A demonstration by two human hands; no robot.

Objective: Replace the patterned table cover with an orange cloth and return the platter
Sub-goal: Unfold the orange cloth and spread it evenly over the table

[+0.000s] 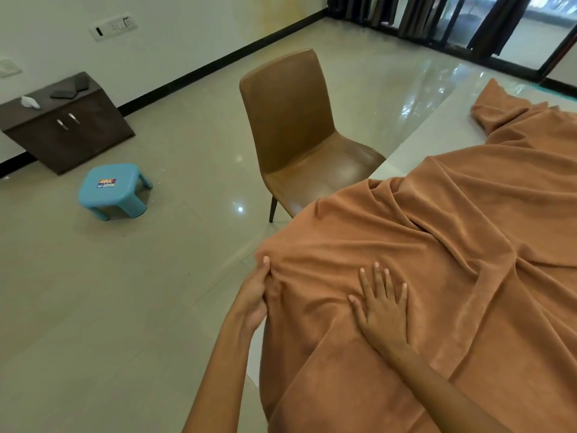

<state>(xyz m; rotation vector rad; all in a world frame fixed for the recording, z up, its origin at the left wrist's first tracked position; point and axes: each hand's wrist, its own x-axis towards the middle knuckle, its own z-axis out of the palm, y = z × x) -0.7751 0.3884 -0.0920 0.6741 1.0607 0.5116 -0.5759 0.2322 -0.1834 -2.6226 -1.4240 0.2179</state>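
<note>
On the stool (112, 190), writing unreadable; both hands touch orange cloth (437, 260)

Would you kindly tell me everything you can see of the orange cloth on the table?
The orange cloth is a plain, soft, fleece-like fabric, spread unevenly over the white table with long wrinkles and folds. Its far end is bunched, leaving part of the tabletop bare, and its near-left edge drapes over the table's side. The left hand holds the draped edge at the corner, while the right hand presses flat on top, fingers spread.
</note>
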